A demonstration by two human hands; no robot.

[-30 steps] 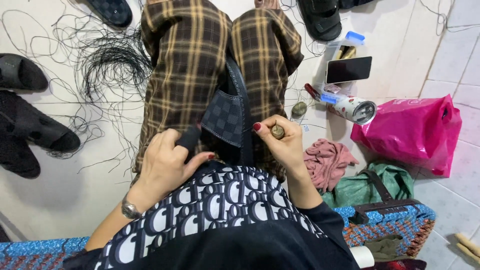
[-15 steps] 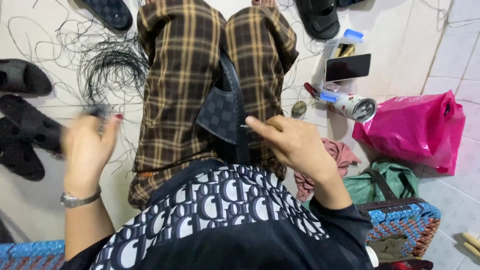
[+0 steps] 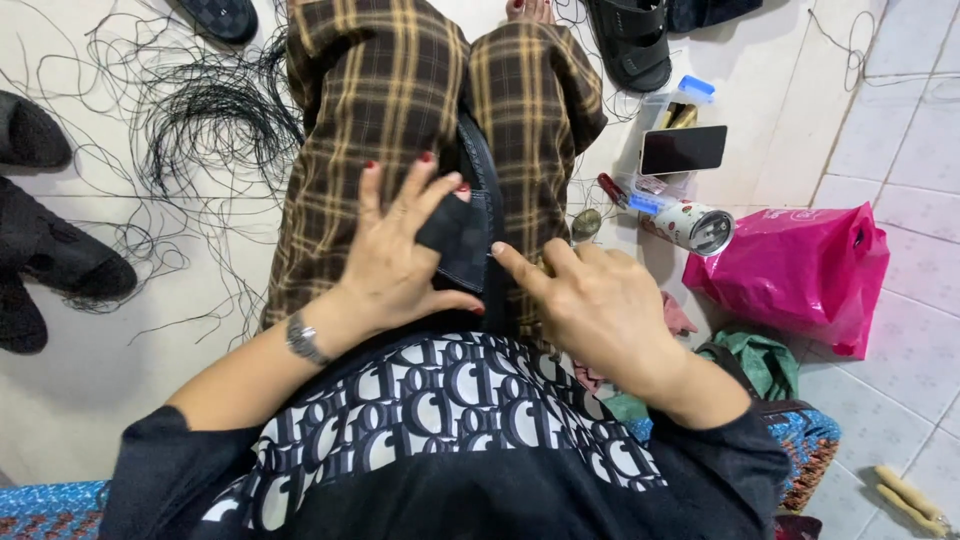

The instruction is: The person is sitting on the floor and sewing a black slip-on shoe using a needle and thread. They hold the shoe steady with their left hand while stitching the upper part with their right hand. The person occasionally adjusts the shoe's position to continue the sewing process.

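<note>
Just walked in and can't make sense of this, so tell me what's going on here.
A person sits on the floor in plaid trousers with a dark shoe piece on the lap. The left hand holds it in place, fingers spread on it and the trousers. The right hand points its index finger at the piece's edge. A tangle of black thread lies to the left; a phone and pink bag lie to the right.

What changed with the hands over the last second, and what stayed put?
The left hand swung out toward the loose black thread, then came back onto the dark shoe piece on the lap. The right hand, which held a small round thing a second ago, now points its forefinger at that piece. The phone and pink bag stayed put.
</note>
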